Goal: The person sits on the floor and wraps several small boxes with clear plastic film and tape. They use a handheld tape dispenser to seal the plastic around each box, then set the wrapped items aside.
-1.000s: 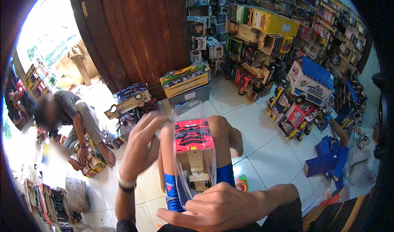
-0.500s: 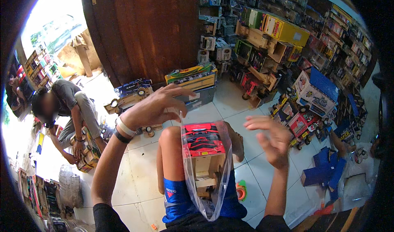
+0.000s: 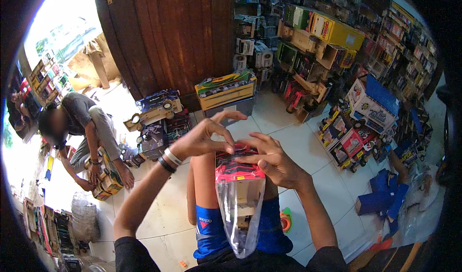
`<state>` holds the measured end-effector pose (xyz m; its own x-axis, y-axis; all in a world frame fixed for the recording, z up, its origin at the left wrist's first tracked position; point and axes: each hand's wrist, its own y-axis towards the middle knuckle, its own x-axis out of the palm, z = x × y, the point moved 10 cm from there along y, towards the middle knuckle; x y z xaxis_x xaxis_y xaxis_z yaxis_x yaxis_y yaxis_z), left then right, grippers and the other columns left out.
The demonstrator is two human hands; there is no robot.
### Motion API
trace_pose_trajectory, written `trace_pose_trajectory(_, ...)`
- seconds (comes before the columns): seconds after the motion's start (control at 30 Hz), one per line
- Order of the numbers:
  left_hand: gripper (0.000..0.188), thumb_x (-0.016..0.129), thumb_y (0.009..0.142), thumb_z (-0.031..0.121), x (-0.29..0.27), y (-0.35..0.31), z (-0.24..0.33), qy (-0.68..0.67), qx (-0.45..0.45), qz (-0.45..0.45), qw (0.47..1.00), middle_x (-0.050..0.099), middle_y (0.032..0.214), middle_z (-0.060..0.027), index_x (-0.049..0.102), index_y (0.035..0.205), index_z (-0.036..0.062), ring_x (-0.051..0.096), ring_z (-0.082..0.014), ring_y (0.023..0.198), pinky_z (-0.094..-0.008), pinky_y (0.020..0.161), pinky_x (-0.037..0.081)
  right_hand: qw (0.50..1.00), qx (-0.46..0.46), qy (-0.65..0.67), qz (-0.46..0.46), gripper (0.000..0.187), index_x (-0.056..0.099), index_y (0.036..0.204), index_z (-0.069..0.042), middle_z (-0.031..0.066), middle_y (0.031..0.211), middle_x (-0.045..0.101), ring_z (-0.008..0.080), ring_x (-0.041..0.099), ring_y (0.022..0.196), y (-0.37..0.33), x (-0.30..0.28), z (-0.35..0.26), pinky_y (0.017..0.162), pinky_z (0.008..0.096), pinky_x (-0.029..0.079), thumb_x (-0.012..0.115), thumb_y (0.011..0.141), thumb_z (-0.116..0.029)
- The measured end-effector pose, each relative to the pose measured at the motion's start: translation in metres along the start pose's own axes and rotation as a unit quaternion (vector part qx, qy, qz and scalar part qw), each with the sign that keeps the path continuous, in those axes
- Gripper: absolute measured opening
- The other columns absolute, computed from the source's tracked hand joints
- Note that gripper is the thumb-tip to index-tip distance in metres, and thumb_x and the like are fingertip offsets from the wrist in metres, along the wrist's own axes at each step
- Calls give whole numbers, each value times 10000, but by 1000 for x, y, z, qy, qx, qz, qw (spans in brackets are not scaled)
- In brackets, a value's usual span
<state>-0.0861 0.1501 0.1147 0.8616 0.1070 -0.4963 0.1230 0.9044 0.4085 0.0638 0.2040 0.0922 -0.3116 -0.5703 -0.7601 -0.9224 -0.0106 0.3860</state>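
Note:
A clear plastic bag [image 3: 240, 214] hangs over my knees with a boxed toy inside; its red and black card top [image 3: 238, 168] shows at the bag's mouth. My left hand [image 3: 204, 137] pinches the upper left edge of the bag's opening. My right hand [image 3: 272, 159] lies across the top right of the red card, fingers closed on the bag's edge. Both hands meet above the package. My legs in blue shorts [image 3: 209, 228] sit beneath it.
A person [image 3: 79, 127] crouches at the left over a yellow toy box [image 3: 108, 180] on the white tile floor. Stacked toy boxes [image 3: 226, 89] stand before a dark wooden door [image 3: 168, 26]. Shelves and piles of boxed toys [image 3: 365, 103] fill the right side.
My hands were spread apart above the bag; now both have come down and closed on its top edge. The package sits a little lower over my knees.

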Motion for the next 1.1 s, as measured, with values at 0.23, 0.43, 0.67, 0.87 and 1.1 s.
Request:
trace_pose_trajectory(0.23,203,891,853,290,24,-6,-26,-56,-22,36,998,473,1616,-185,808,835,105,390,-307,1530,-527,1264,237,1000,6,-24,18,643,770,1345,-370,163,1695,391,451,362,1540,-10,-3,6,1262,588,281,313,1071,-731)
trace_pose_trajectory(0.43,194,891,865,267,28,-5,-20,-38,-39,6,998,412,1661,-169,796,866,98,379,-310,1532,-515,1256,283,995,-5,-94,15,665,774,1337,-360,160,1714,369,470,292,1574,-13,3,-12,1257,609,249,295,1074,-737)
trace_pose_trajectory(0.67,278,890,879,281,33,5,-24,0,-63,-31,998,375,1687,-172,713,853,68,380,-347,1538,-512,1259,316,997,-17,75,6,817,809,1296,-306,186,1745,324,451,135,1633,-42,-17,-59,1284,613,69,179,1063,-773)
trace_pose_trajectory(0.87,259,908,861,237,33,8,-25,32,-68,-61,995,380,1689,-181,702,849,80,354,-342,1570,-487,1228,356,928,234,103,271,640,776,1288,-51,208,1592,525,321,436,1518,-197,-52,78,1238,499,312,437,1117,-567)
trace_pose_trajectory(1.1,650,976,789,281,30,0,-54,-10,-164,-31,986,527,1474,-135,508,1204,105,483,-249,1411,-448,1109,444,631,769,0,103,962,619,1360,27,260,1319,702,416,699,1188,-555,213,275,1023,488,565,933,703,-601)
